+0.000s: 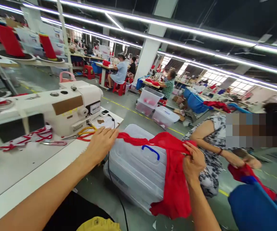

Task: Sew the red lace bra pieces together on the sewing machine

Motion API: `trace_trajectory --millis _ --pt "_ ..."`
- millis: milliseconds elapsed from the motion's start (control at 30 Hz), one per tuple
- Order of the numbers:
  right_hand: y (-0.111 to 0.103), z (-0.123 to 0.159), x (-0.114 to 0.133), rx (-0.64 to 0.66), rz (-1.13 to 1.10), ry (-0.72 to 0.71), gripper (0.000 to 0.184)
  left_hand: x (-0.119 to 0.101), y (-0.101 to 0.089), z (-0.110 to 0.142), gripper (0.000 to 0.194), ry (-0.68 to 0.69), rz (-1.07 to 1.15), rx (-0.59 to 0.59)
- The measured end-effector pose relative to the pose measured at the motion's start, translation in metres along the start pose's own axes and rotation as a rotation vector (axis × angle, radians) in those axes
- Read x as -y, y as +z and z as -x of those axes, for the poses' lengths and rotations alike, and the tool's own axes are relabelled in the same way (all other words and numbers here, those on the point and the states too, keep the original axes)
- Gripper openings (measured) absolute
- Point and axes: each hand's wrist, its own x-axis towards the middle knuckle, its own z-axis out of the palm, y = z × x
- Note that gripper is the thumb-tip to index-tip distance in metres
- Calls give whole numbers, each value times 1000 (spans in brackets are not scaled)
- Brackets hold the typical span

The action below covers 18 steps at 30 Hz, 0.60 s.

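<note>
A length of red fabric [178, 179] is stretched between my two hands above a lidded plastic bin. My left hand [103, 139], near the sewing table's edge, is closed on one end of it. My right hand [193, 158] pinches the fabric's upper right part, and the rest hangs down the bin's side. Left of my left hand stands a white sewing machine [73, 109]. Orange-handled scissors [84, 133] and a small pink-handled tool [56, 143] lie beside its base. Red-and-white strips [30, 138] rest on the machine's bed.
The translucent bin [135, 173] has a blue handle [151, 151]. A black cable [120, 195] hangs in front of it. At right, another person [208, 150] handles red cloth over a blue container [254, 205]. Red thread cones [9, 38] stand at far left. More bins [164, 117] sit farther back.
</note>
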Motion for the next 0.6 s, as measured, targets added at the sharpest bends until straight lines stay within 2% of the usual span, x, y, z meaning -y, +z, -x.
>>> trace_trajectory --millis 67,133,233,300,333,400,500,600 --pt "-22 18 -25 34 95 17 45 -18 40 -33 49 84 45 10" --pt "-29 49 -32 139 150 12 42 -34 83 -37 56 113 86 47" --pt "-19 99 -26 285 185 0 38 -45 134 -6 63 87 126 128" --pt "-9 119 -20 325 203 4 39 -44 148 21 62 63 137 170" --pt "-3 123 -16 334 205 4 40 -42 148 33 62 53 139 185" --pt "10 121 -6 344 184 -6 42 -40 134 50 59 33 165 197" --pt "39 104 24 391 87 -65 43 -45 90 67 50 -7 371 177" --pt "72 92 75 495 -45 -157 44 -60 39 89 54 -46 847 235"
